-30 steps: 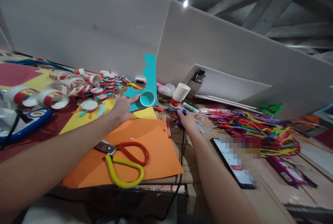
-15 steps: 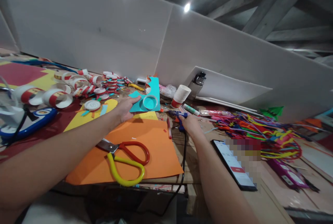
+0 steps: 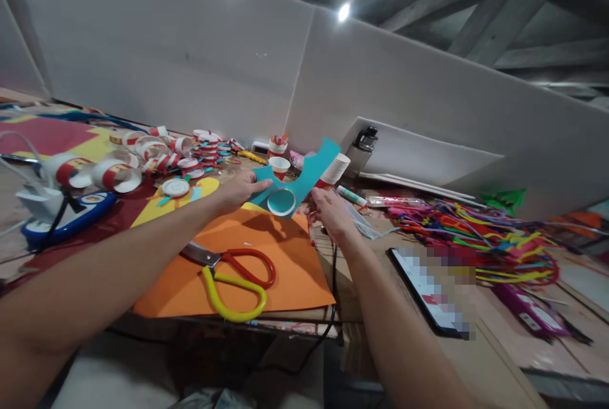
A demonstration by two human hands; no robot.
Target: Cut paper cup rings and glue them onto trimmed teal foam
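Note:
My left hand grips the left end of a cut piece of teal paper, lifted above the table. A white paper ring sits on that teal paper near the middle. My right hand touches the teal paper's lower right edge with fingers curled; whether it pinches the paper is unclear. Below both hands lies an orange sheet with red and yellow scissors on it.
Several red-and-white paper cup rings and discs lie at the left. A paper cup stack, a marker, a phone and a heap of coloured pipe cleaners are at the right. A black cable hangs over the table edge. White foam boards stand behind.
The left hand lifted the teal paper with the ring off the table and turned it sideways. The right hand left the blue glue gun and came to the paper's edge.

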